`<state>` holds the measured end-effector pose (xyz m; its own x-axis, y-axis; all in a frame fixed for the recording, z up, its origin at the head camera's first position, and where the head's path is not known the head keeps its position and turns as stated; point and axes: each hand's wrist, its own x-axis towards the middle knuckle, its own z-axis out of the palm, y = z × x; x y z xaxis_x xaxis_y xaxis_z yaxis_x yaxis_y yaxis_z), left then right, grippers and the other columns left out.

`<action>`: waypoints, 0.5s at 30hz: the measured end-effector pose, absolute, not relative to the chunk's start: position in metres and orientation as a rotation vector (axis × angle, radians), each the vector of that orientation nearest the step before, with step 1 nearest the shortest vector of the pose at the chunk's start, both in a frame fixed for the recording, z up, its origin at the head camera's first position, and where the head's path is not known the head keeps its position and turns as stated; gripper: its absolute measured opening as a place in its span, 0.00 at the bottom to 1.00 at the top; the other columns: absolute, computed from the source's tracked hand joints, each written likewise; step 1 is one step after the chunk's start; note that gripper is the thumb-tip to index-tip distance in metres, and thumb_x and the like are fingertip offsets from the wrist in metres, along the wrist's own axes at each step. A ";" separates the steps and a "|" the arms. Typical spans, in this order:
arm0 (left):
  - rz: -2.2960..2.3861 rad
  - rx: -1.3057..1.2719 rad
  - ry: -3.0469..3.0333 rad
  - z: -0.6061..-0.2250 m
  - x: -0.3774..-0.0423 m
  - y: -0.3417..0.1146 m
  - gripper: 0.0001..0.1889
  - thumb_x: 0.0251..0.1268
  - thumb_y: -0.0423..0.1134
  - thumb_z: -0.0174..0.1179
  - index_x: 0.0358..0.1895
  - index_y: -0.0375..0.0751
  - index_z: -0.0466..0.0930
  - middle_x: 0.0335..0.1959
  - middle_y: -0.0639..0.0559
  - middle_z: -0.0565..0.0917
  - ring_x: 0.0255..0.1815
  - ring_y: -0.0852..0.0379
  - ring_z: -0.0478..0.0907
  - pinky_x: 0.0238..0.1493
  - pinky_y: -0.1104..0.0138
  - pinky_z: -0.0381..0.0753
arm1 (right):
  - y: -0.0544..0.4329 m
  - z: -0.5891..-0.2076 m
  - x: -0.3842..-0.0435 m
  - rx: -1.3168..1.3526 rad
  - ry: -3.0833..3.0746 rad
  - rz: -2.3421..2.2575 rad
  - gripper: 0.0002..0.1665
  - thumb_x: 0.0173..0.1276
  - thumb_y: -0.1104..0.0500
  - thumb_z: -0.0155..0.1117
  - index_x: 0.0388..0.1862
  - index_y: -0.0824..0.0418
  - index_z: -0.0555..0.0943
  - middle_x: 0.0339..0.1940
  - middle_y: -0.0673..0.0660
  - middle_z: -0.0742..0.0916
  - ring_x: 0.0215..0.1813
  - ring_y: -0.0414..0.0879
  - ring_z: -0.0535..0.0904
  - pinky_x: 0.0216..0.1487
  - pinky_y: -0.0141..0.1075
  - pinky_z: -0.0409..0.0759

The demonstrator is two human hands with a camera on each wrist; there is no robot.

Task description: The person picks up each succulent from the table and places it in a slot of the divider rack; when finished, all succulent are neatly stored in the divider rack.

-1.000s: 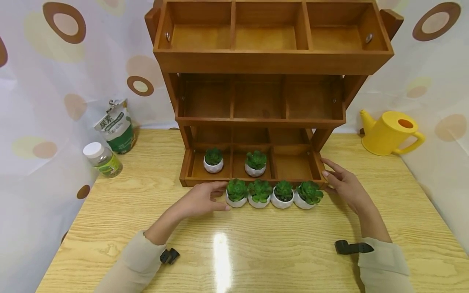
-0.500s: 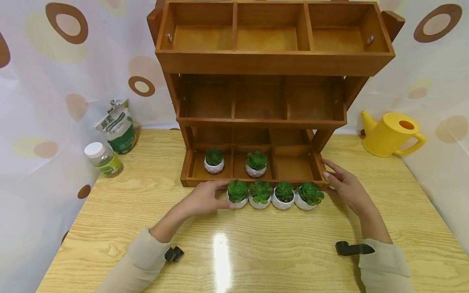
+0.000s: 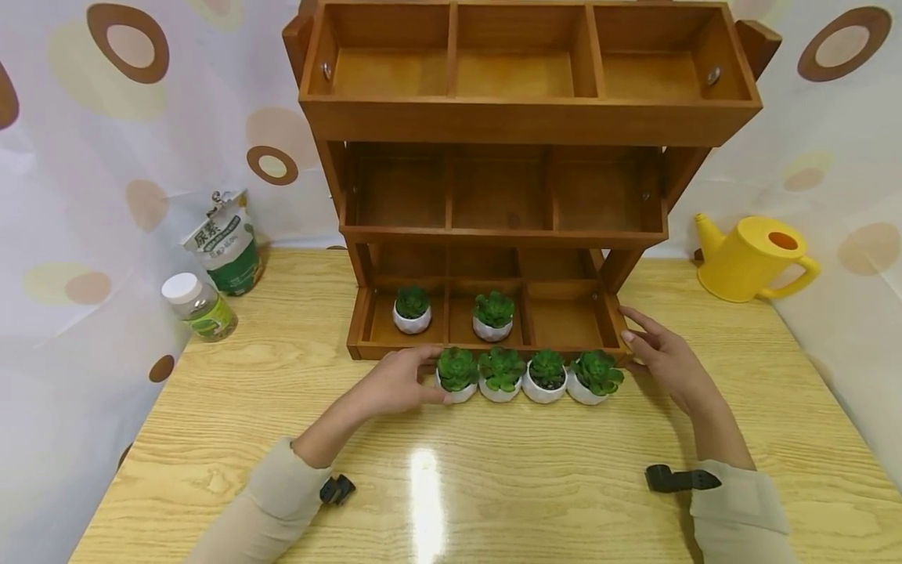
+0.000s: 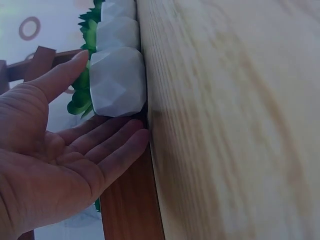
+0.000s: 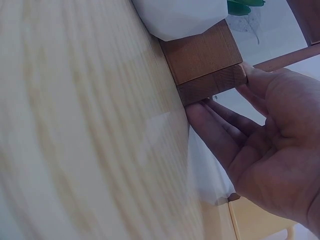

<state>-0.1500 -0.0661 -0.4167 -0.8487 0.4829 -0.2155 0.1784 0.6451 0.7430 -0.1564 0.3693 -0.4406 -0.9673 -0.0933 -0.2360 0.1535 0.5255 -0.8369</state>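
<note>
Several small green succulents in white faceted pots stand in a row on the table against the front of a brown wooden shelf. My left hand [image 3: 395, 384] is at the row's left end, thumb and fairly straight fingers about the leftmost pot [image 3: 458, 392]. In the left wrist view the fingers lie along that pot's [image 4: 119, 82] side and the thumb is near its leaves [image 4: 80, 100]. My right hand [image 3: 665, 360] touches the right end of the shelf's bottom tier [image 3: 616, 333]; in the right wrist view, fingertips and thumb rest at that wooden end [image 5: 210, 82].
Two more potted succulents sit in the bottom tier's left [image 3: 412, 317] and middle [image 3: 492, 323] compartments. A yellow watering can [image 3: 740, 262] stands at the back right. At the back left are a white-lidded jar [image 3: 200, 309] and a clipped green-and-white bag [image 3: 229, 251].
My left hand has moved slightly right, and its thumb has come to the front of the leftmost pot. The right hand stays at the shelf's end.
</note>
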 end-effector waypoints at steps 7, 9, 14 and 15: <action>1.013 0.543 2.495 -0.417 -0.149 -0.064 0.41 0.55 0.48 0.76 0.72 0.41 0.71 0.63 0.47 0.82 0.62 0.49 0.80 0.63 0.54 0.79 | 0.369 -0.440 -0.155 0.051 2.519 -1.416 0.35 0.83 0.43 0.45 0.84 0.39 0.50 0.83 0.66 0.60 0.79 0.65 0.61 0.61 0.44 0.81; 0.991 0.571 2.501 -0.418 -0.150 -0.063 0.40 0.55 0.48 0.76 0.72 0.43 0.72 0.62 0.49 0.83 0.59 0.51 0.81 0.61 0.55 0.80 | 0.370 -0.440 -0.155 0.048 2.521 -1.415 0.35 0.83 0.42 0.45 0.84 0.38 0.51 0.83 0.66 0.60 0.79 0.65 0.61 0.60 0.43 0.82; 0.970 0.634 2.500 -0.421 -0.152 -0.060 0.40 0.56 0.48 0.76 0.73 0.46 0.71 0.61 0.51 0.83 0.52 0.55 0.79 0.58 0.57 0.79 | 0.369 -0.439 -0.155 0.047 2.514 -1.431 0.35 0.83 0.42 0.45 0.84 0.38 0.50 0.82 0.67 0.62 0.79 0.65 0.62 0.60 0.43 0.82; 0.971 0.638 2.502 -0.421 -0.153 -0.060 0.40 0.56 0.47 0.76 0.73 0.46 0.71 0.62 0.51 0.82 0.53 0.55 0.79 0.59 0.57 0.79 | 0.369 -0.439 -0.155 0.047 2.514 -1.435 0.35 0.83 0.43 0.45 0.84 0.38 0.50 0.81 0.67 0.62 0.79 0.65 0.62 0.61 0.43 0.82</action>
<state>-0.1525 -0.0596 -0.4208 -0.8246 0.5356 -0.1820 0.2726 0.6582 0.7018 -0.1551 0.3693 -0.4392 -0.9692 -0.0933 -0.2280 0.1489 0.5157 -0.8437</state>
